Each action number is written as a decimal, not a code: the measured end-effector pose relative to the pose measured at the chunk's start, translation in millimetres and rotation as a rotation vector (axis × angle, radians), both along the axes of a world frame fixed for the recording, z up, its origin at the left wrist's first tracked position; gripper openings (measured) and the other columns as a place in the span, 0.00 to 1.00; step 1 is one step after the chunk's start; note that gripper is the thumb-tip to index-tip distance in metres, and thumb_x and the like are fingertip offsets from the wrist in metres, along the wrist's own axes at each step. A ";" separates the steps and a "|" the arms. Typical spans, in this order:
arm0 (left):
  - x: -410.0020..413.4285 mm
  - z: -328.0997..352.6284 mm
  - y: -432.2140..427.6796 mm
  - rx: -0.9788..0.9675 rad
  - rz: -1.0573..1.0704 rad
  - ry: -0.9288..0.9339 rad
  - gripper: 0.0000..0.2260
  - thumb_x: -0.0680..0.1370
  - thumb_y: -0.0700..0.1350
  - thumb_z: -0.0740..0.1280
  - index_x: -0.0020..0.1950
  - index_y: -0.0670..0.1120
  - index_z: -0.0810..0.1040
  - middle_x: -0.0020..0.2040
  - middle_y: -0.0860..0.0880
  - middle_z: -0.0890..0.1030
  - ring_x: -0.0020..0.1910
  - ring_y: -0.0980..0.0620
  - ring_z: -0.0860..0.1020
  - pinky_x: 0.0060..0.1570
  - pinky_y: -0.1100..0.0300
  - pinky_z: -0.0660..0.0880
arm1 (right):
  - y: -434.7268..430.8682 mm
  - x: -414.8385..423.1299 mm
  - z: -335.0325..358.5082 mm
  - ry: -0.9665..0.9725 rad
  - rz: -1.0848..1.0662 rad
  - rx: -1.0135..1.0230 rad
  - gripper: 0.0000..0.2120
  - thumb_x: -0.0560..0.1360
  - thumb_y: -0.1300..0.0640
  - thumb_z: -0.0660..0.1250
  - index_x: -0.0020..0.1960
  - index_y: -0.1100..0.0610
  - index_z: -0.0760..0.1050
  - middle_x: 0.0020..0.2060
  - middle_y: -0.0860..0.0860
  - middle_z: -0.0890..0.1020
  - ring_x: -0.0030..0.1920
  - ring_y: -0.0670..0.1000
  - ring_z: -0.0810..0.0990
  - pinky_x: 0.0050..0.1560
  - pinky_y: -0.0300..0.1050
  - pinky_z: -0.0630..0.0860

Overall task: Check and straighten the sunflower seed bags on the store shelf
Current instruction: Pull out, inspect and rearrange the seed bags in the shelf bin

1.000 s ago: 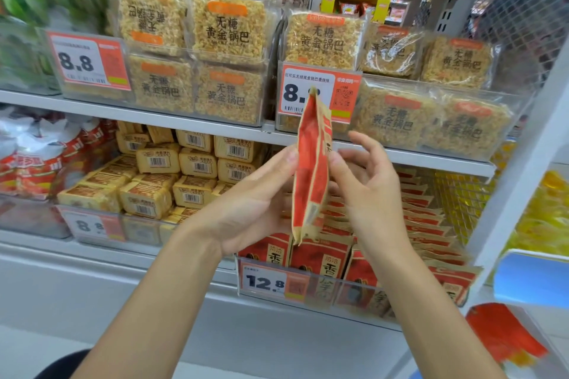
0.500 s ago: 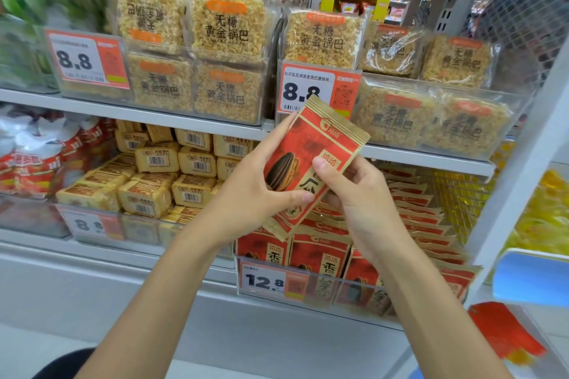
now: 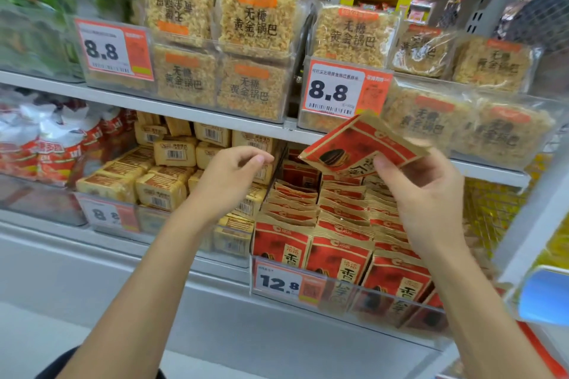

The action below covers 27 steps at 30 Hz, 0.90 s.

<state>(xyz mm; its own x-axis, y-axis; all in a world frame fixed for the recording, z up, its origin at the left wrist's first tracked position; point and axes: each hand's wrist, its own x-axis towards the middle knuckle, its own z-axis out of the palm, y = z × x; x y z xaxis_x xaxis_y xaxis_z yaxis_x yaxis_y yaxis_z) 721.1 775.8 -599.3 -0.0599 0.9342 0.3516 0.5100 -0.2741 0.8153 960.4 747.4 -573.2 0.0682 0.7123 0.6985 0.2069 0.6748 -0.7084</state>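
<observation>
**A:** One sunflower seed bag (image 3: 354, 148) is being held up, tilted, above the stocked rows (image 3: 338, 212) and just under the upper shelf (image 3: 215, 115). It is being pinched at its lower edge by the right hand (image 3: 431, 194), with the thumb laid on the printed face.

**B:** And the left hand (image 3: 234, 175) is being kept off it. The fingers are being held loosely curled, nothing is being gripped, and it is hovering in front of the yellow packs (image 3: 166, 175).

**A:** So the bag is being carried by one edge only. Trouble is being invited there, because a slack pouch pinched that way is likely to swing or slip.

**B:** If it is dropped, the upright front bags (image 3: 338, 255) behind the clear rail (image 3: 345, 292) are being put at risk of being knocked askew.

**A:** Those rows are being kept tight, too. A bag being forced in at this tilt is likely to be creased, or left lying across the tops.

**B:** And little room is being left overhead. On a careless lift, the 8.8 price tag (image 3: 338, 92) is liable to be clipped.
</observation>
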 end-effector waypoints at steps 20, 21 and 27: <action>10.5 -30.1 62.2 -0.327 -0.139 0.398 0.20 0.85 0.47 0.49 0.75 0.50 0.69 0.75 0.47 0.69 0.73 0.47 0.66 0.70 0.57 0.62 | 70.4 -19.8 -29.0 -0.442 0.073 -0.213 0.15 0.78 0.64 0.67 0.57 0.44 0.80 0.53 0.39 0.82 0.57 0.32 0.77 0.55 0.23 0.68; 10.4 -29.8 61.7 -0.326 -0.143 0.406 0.20 0.85 0.47 0.49 0.75 0.51 0.69 0.75 0.48 0.69 0.73 0.48 0.66 0.69 0.57 0.62 | 72.7 -21.4 -27.6 -0.433 0.079 -0.237 0.15 0.78 0.63 0.67 0.56 0.44 0.80 0.52 0.38 0.82 0.56 0.33 0.78 0.56 0.24 0.69; 9.6 -30.9 60.6 -0.273 -0.144 0.300 0.13 0.84 0.46 0.54 0.46 0.51 0.76 0.45 0.52 0.79 0.48 0.48 0.76 0.40 0.59 0.67 | 79.2 -30.2 -28.3 -0.268 0.157 -0.302 0.14 0.78 0.64 0.66 0.51 0.46 0.83 0.48 0.46 0.86 0.52 0.45 0.83 0.60 0.45 0.77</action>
